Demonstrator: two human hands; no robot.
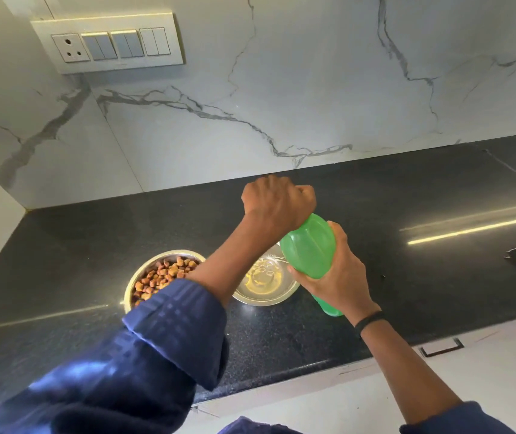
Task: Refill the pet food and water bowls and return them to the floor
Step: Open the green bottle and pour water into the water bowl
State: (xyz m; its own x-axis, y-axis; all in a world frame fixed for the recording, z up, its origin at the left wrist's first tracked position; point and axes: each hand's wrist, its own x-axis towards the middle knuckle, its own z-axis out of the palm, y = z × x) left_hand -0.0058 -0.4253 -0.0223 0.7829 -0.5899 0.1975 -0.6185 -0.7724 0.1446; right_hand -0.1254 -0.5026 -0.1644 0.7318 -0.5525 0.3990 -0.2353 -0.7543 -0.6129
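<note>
On the dark counter [375,189] the food bowl [144,277], heaped with kibble, sits just left of the water bowl [266,289], which already holds water. The right hand [338,277] is wrapped around the green bottle [309,245] beside the water bowl, and the left hand [277,198] is fisted over the bottle's top (cap hidden, so whether it is on I cannot tell). Both steel bowls look stiff and slick, the water one probably sloshy, so grip each by opposite rims and keep it level.
</note>
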